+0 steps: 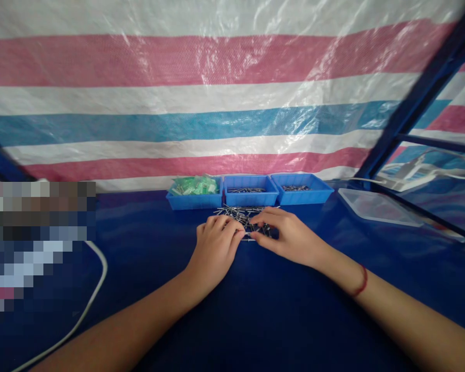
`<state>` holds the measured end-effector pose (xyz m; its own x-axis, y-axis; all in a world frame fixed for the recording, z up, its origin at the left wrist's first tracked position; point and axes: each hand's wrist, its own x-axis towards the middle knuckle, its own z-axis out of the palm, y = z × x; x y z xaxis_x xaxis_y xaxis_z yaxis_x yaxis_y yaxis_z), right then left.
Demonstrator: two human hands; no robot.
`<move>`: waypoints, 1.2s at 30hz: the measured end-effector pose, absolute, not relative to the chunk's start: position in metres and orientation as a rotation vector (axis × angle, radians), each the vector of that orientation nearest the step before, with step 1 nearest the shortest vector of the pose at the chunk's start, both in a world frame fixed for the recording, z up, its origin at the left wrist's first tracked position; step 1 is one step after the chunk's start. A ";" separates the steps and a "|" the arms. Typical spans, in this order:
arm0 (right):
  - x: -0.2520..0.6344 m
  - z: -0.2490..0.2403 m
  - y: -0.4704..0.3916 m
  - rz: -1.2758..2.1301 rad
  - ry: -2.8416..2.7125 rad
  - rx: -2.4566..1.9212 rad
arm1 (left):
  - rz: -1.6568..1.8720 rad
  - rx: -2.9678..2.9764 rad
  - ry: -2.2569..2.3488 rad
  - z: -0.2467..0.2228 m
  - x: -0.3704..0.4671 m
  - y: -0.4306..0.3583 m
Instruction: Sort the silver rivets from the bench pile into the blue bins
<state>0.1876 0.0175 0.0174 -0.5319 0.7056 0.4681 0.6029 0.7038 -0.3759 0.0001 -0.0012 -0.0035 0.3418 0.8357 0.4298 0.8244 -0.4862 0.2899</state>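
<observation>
A loose pile of thin, silvery metal pins (pixel 238 211) lies on the dark blue table, in front of three bins. At the pile's left and near side is my left hand (pixel 216 243), its fingers curled and the thumb pressed near the index finger. A small bright piece shows by those fingertips, too small to name. My right hand (pixel 289 235) reaches in from the right, thumb and fingers apart in a curve around the pile's right side. Some pins are hidden behind both hands.
Behind the pile stand a blue bin with green packets (pixel 196 184), a middle bin (pixel 251 197) and a right bin (pixel 308 196), both with metal pins. A clear plastic lid (pixel 380 207) lies right, near a blue frame post (pixel 403 113). A white cable (pixel 96 289) curves at left.
</observation>
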 end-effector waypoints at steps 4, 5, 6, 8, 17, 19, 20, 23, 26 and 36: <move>0.181 0.015 0.011 0.287 -2.366 -0.934 | 1.006 2.491 1.372 0.000 -0.001 -0.001; 0.180 0.015 0.011 0.303 -2.357 -0.934 | 1.059 2.453 1.310 0.001 -0.001 -0.001; 0.180 0.015 0.010 0.322 -2.346 -0.934 | 1.109 2.403 1.253 0.001 -0.002 -0.001; 0.180 0.016 0.010 0.365 -2.331 -0.926 | 1.185 2.287 1.173 0.002 -0.002 -0.001; 0.177 0.018 0.008 0.395 -2.336 -0.949 | 1.207 2.110 1.168 0.004 -0.004 0.000; 0.176 0.019 0.008 0.396 -2.339 -0.952 | 1.210 2.108 1.174 0.005 -0.005 0.000; 0.176 0.019 0.007 0.398 -2.332 -0.957 | 1.214 2.105 1.178 0.005 -0.005 0.000; 0.175 0.019 0.007 0.407 -2.290 -0.976 | 1.219 2.100 1.189 0.004 -0.005 0.001; 0.176 0.019 0.007 0.408 -2.263 -0.981 | 1.211 2.106 1.196 0.004 -0.004 0.001; 0.176 0.018 0.009 0.341 -2.164 -1.003 | 1.228 2.098 1.229 0.005 -0.003 0.000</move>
